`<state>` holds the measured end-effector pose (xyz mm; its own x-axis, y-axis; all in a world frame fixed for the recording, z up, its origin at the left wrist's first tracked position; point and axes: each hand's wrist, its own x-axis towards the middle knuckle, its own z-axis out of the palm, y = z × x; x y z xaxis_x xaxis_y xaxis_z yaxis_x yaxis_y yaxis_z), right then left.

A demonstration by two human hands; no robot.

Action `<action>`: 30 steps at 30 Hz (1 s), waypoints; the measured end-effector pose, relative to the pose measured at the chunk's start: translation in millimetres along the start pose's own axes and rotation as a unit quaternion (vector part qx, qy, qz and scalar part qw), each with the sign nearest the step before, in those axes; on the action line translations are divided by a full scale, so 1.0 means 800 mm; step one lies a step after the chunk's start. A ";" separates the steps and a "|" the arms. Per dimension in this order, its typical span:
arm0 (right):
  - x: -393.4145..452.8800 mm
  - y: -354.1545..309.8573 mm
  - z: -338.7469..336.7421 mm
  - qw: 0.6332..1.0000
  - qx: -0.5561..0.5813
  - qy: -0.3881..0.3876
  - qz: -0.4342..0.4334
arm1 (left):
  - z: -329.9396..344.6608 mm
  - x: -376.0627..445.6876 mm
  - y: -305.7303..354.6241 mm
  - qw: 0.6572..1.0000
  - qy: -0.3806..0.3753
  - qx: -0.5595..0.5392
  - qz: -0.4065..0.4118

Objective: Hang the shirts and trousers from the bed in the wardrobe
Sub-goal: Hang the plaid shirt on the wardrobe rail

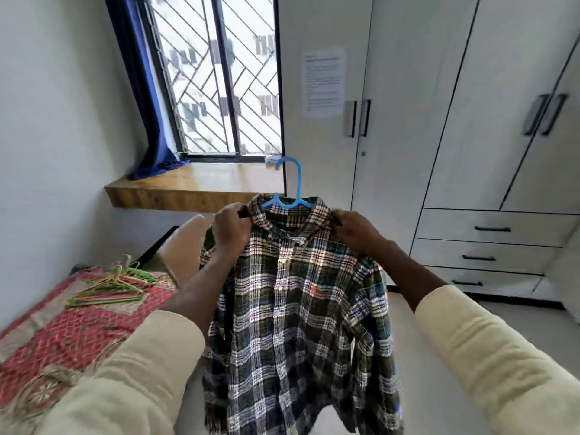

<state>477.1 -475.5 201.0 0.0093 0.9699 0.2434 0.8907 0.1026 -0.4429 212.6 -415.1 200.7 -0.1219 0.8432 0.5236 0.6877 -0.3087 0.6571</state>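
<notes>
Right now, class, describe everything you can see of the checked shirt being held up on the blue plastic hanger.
The checked shirt is woven cloth in dark green, navy and white, with a small orange mark on the chest. It hangs upright and buttoned on a blue plastic hanger, whose hook rises above the collar. The left hand and right hand pinch the collar at the shoulders. It is held in mid-air between the bed and the closed white wardrobe.

I hold one checked shirt [298,309] on one blue hanger [290,189], my two hands, left [230,229] and right [356,229], pinching its collar. To the left of my grip a heap of hangers [110,285], too tangled to count, lies on one bed [62,334]. Right of it I count four wardrobe doors [401,98] and three drawers [489,243].
</notes>
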 end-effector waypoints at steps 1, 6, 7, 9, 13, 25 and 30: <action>0.005 0.032 -0.015 0.999 -0.027 0.027 0.018 | 0.035 0.012 0.023 1.000 -0.013 -0.012 0.004; 0.036 0.165 -0.085 0.989 -0.079 0.103 0.071 | 0.180 0.065 0.114 0.997 -0.077 0.007 0.026; 0.045 0.189 -0.099 0.988 -0.077 0.111 0.075 | 0.205 0.075 0.130 0.996 -0.081 0.005 0.027; 0.068 0.231 -0.127 0.989 -0.056 0.113 0.079 | 0.246 0.095 0.158 0.995 -0.086 -0.013 0.039; 0.130 0.297 -0.178 0.995 -0.026 0.063 0.069 | 0.315 0.138 0.195 0.996 -0.050 -0.061 0.040; 0.367 0.475 -0.213 0.954 -0.152 0.236 0.106 | 0.585 0.415 0.240 0.926 -0.181 -0.318 -0.089; 0.476 0.531 -0.216 0.949 -0.135 0.243 0.148 | 0.696 0.534 0.280 0.941 -0.183 -0.273 -0.083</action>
<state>937.8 -100.6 254.5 0.4274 0.7247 0.5405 0.8997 -0.2822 -0.3330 712.7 120.9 269.6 0.1277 0.9643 0.2322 0.1994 -0.2543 0.9464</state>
